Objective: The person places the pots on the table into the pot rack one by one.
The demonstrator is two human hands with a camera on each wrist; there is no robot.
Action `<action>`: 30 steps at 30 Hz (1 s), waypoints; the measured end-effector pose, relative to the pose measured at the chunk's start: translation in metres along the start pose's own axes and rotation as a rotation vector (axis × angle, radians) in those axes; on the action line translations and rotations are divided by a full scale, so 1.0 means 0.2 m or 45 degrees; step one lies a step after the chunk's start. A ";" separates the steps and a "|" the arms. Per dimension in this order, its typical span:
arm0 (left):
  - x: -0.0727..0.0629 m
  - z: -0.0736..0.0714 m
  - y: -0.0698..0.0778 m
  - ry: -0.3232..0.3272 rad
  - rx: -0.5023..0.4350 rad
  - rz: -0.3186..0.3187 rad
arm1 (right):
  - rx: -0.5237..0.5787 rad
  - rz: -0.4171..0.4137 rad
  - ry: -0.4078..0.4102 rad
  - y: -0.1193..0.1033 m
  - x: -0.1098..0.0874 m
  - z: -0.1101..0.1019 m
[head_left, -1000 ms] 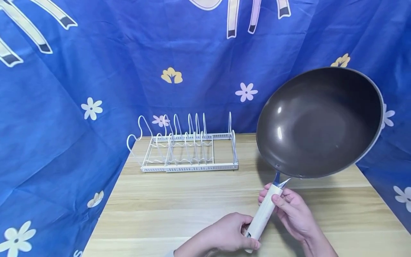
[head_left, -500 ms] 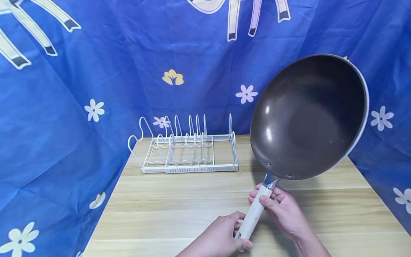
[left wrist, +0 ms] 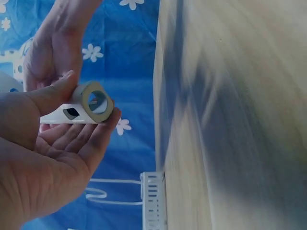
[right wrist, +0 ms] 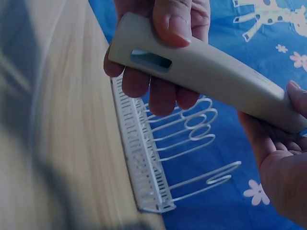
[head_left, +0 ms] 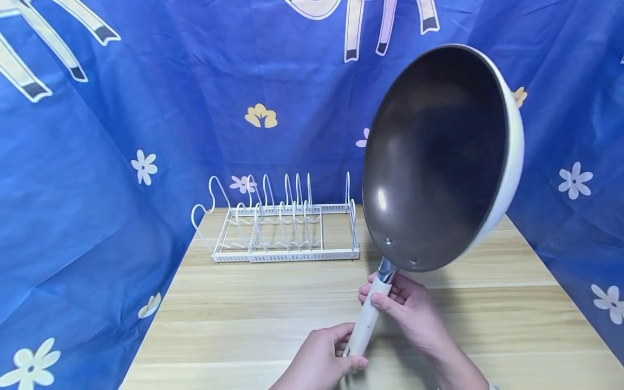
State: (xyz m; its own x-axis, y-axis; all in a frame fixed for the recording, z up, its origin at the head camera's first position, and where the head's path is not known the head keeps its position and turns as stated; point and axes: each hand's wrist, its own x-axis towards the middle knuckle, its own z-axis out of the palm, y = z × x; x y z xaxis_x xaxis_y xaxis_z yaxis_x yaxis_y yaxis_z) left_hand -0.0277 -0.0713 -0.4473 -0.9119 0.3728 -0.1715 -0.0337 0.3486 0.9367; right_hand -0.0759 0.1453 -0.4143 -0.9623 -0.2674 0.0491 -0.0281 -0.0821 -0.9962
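A deep wok (head_left: 434,157), dark inside and white outside, is held up over the right part of the table, its inner face turned toward me and leftward. My right hand (head_left: 414,311) grips its cream handle (head_left: 366,325) near the metal neck, thumb on top. The left hand (head_left: 324,355) holds the handle's lower end between thumb and fingers. In the left wrist view, the hollow handle end (left wrist: 98,102) with its hanging slot shows between the left thumb and fingers. The right wrist view shows both hands on the handle (right wrist: 211,72).
A white wire pan rack (head_left: 287,254) with several upright loops stands at the back left of the wooden table (head_left: 234,309). Behind hangs a blue patterned cloth (head_left: 195,108). The wok's lower rim is to the right of the rack.
The wok has moved left and its top has risen. It has turned so that more of its white outside shows on the right. Both hands have shifted left with the handle.
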 end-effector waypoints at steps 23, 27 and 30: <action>-0.05 -0.09 -0.11 -0.087 -0.308 0.055 | -0.040 0.016 -0.170 0.02 0.19 0.17; -0.05 -0.11 -0.11 -0.095 -0.316 0.050 | -0.007 0.043 -0.159 0.03 0.21 0.18; -0.05 -0.11 -0.12 -0.101 -0.315 0.045 | 0.008 0.083 -0.148 0.03 0.23 0.19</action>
State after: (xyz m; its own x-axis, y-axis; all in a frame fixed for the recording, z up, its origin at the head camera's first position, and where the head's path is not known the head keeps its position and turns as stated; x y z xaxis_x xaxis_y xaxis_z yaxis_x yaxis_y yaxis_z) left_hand -0.0275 -0.1020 -0.4605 -0.8797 0.4507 -0.1520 -0.1106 0.1170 0.9870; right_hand -0.1100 0.0968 -0.4163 -0.9241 -0.3821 -0.0070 0.0351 -0.0666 -0.9972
